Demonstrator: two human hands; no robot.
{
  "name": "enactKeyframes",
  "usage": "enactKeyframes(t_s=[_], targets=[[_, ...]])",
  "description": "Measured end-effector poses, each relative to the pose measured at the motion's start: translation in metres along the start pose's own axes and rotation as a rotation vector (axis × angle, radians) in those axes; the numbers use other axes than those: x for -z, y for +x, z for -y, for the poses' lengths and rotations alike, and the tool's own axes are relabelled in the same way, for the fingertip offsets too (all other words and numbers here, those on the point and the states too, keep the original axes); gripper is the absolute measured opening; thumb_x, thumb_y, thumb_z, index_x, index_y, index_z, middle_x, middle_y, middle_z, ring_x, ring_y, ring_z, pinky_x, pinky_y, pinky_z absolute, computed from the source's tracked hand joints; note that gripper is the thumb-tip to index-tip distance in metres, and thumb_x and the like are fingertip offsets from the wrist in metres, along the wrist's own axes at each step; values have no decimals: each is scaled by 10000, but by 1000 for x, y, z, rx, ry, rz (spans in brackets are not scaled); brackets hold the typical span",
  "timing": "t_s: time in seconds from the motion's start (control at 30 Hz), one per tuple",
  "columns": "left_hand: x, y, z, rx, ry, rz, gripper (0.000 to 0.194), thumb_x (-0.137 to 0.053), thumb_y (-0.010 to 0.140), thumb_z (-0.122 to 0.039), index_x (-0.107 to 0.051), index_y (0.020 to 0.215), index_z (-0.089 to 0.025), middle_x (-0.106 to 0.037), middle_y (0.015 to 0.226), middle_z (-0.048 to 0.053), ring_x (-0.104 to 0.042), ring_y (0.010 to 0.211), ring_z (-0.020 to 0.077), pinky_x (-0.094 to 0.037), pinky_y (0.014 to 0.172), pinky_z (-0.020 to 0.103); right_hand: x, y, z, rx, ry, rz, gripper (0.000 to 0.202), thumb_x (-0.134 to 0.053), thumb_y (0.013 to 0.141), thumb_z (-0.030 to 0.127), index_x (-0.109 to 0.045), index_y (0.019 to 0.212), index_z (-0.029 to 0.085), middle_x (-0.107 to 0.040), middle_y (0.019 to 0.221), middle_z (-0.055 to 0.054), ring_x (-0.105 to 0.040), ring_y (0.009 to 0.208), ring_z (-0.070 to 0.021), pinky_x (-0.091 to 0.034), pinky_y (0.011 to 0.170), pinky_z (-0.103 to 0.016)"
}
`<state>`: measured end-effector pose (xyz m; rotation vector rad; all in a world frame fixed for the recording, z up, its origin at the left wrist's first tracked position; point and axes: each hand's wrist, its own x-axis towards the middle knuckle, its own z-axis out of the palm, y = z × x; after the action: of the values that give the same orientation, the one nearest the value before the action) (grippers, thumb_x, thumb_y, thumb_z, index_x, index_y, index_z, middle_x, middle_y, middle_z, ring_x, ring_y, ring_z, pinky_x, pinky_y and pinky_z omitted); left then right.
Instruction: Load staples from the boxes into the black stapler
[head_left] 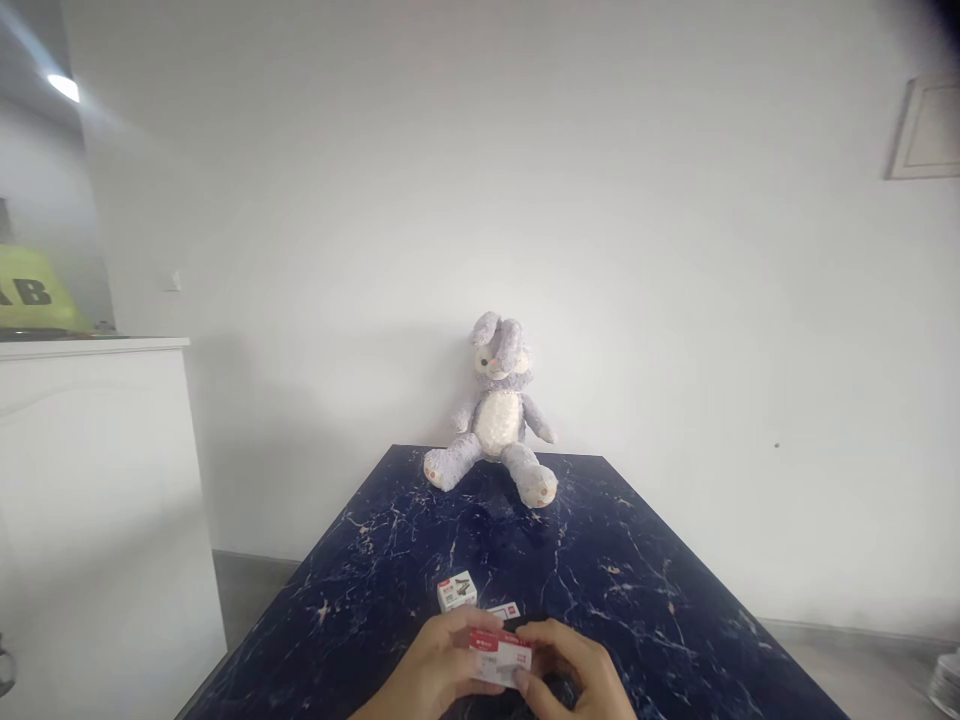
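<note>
Between my two hands is a small red and white box (501, 660), raised a little over the near part of the table. My left hand (442, 660) grips its left side, with fingers along the top and underneath. On the right side, my right hand (570, 665) pinches it between thumb and fingers. Just beyond my left fingers stands a white box (457, 591) with a red corner and a picture on top. A flat white and red item (504, 611) lies behind the held box, partly hidden by my hands; its kind is unclear.
A grey plush rabbit (499, 420) sits at the far end of the dark blue marbled table (600, 540), against the wall. A white counter (97, 480) with a yellow-green object (34, 290) on it stands at left. Something clear, perhaps plastic (946, 685), is at the lower right.
</note>
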<state>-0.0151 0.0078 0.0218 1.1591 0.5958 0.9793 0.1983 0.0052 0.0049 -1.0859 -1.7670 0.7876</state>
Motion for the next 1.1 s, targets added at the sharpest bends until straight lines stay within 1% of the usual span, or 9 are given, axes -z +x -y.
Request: enactKeyframes(t_s=[0.1,0.23,0.37,0.53,0.7,0.83,0.97,1.03,1.1], targets=[[0,-4,2,70,-155,-57,354,-743,749,-289,-743,1086,-183,-727,1181,133,-671,1102,309,-513,915,417,1,2,1,-87,199,-6,441,-690,804,561,-708,1063,204,-739,981,-96,-696,891,-237,-568,834,-315],[0,-3,11,49,-49,-178,354,-826,738,-331,-745,1049,-181,-724,1185,147,-696,1049,312,-559,820,393,4,3,4,-141,348,111,539,-703,764,637,-679,1060,188,-735,952,-94,-695,880,-249,-564,803,-335],[1,6,18,23,93,-251,402,-845,713,-431,-755,977,-141,-771,995,147,-726,803,261,-563,627,316,3,5,2,-178,388,131,548,-717,746,648,-657,1035,187,-719,864,-50,-672,773,-202,-546,722,-299],[6,12,14,-23,-26,-343,381,-874,672,-415,-765,901,-131,-766,827,104,-679,669,176,-501,529,219,6,7,-3,-161,438,75,487,-643,835,618,-645,1034,173,-697,794,-44,-628,674,-167,-530,674,-292],[12,14,10,-36,-36,-349,351,-875,675,-391,-768,885,-131,-754,842,100,-653,662,151,-476,522,194,10,5,-7,-123,337,3,461,-576,884,602,-640,1053,178,-699,834,-68,-646,715,-193,-547,692,-310],[11,14,10,-72,44,-321,326,-849,704,-407,-766,881,-146,-747,829,91,-646,677,165,-493,558,221,11,3,-1,-23,168,-25,365,-544,921,530,-658,1009,195,-691,1026,-99,-636,757,-184,-533,692,-283],[9,7,8,-175,38,-269,347,-744,790,-482,-767,902,-154,-735,923,102,-635,626,168,-508,544,261,11,3,11,-41,2,33,264,-582,897,453,-680,930,211,-676,816,-40,-613,721,-174,-483,662,-248],[10,4,10,-208,30,-255,376,-701,813,-506,-765,941,-158,-717,1044,119,-626,592,156,-494,494,255,8,1,13,-84,-13,113,213,-599,875,406,-688,883,213,-656,748,-15,-609,703,-164,-461,652,-233],[13,3,14,-197,27,-225,379,-691,813,-501,-761,938,-150,-706,1065,125,-627,598,154,-475,457,228,3,-2,11,-153,9,212,176,-631,839,373,-698,861,211,-631,699,3,-600,668,-151,-438,623,-220]])
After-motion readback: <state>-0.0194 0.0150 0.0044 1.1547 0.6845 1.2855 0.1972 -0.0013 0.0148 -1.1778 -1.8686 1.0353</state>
